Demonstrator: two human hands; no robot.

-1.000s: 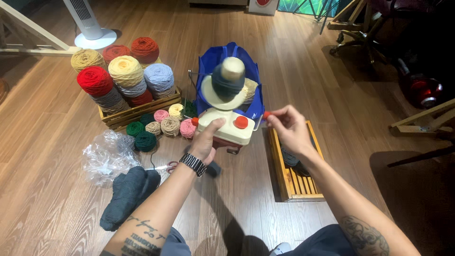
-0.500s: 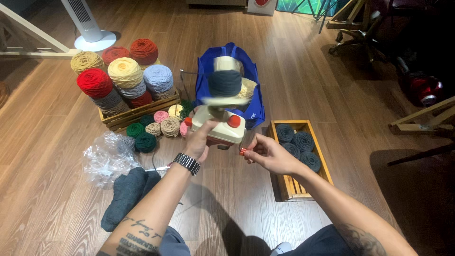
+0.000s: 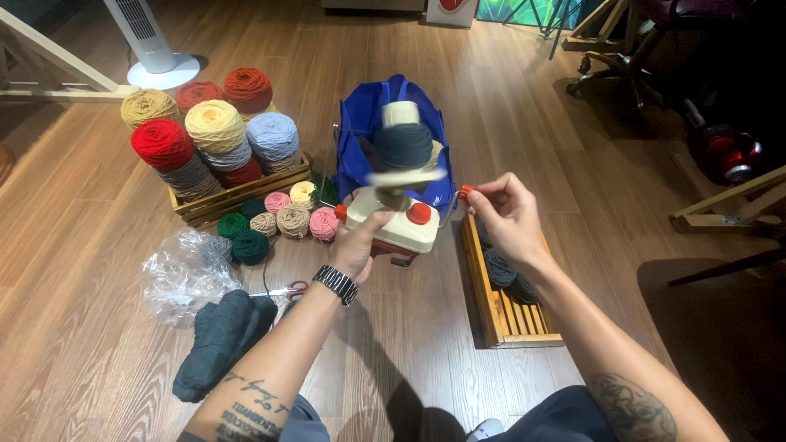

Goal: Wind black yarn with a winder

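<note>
Left hand [image 3: 360, 245] grips cream yarn winder [image 3: 391, 225] base on wooden floor [image 3: 98, 245]. Right hand [image 3: 508, 217] pinches orange crank knob [image 3: 464, 192]. Dark yarn ball [image 3: 403, 146] blurred on spindle.

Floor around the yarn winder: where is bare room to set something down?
Bare wood lies near, between the dark knitted cloth and the slatted wooden tray, and far left beyond the plastic bag. Crowded: the yarn crate, small balls and winder.
</note>
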